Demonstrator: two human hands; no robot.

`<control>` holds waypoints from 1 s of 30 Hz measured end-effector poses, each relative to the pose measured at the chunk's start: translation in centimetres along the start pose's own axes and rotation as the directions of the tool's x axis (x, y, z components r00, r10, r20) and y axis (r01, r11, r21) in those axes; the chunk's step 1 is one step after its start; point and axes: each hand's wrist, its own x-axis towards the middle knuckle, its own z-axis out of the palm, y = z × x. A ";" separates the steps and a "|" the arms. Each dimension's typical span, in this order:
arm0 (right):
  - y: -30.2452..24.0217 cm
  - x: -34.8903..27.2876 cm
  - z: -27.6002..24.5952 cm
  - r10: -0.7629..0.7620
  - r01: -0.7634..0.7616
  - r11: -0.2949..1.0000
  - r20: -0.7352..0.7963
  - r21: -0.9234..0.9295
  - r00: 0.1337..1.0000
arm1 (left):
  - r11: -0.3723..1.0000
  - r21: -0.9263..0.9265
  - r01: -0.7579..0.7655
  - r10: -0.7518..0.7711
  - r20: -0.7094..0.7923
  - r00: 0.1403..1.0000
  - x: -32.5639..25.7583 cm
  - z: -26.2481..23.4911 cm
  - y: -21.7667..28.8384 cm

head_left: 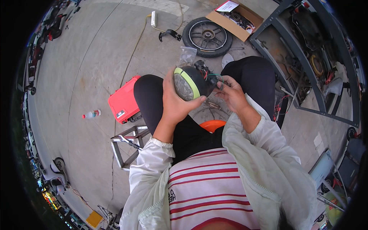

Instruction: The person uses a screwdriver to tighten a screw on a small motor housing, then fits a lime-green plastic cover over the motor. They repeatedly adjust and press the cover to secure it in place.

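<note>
Between my hands is a round headlight (184, 84) with a clear lens, a yellow-green band and a black housing. Its lens side is turned to the left, and wires and a black bracket stick out from the back. My left hand (174, 92) wraps round the lens side, thumb along the lower edge. At the rear, my right hand (232, 93) pinches a black part with a thin green wire (215, 74) near it; the fingers partly cover this part. The headlight is held in the air above my lap, between my knees.
Ahead lie a wheel with tyre (207, 37), a cardboard box (245, 32) of parts and a power strip (154, 18) with its cord. To the left are a red case (123, 100), a bottle (91, 114) and a metal frame (126, 156). A grey shelf rack (278, 51) stands at right.
</note>
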 end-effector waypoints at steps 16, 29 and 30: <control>-5.0 -5.4 7.1 -0.469 0.574 0.300 0.407 -0.762 0.784 | 0.782 0.465 -0.415 0.376 0.179 0.909 -0.4 1.1 3.5; -4.9 -6.2 5.6 -0.634 0.681 0.532 0.297 -0.503 0.714 | 0.960 -0.276 0.053 -0.007 0.166 0.986 -2.2 1.1 3.0; -4.6 -6.3 5.6 -0.625 0.658 0.563 0.264 -0.499 0.735 | 0.875 -0.454 0.167 -0.076 0.213 0.974 -2.2 1.3 3.1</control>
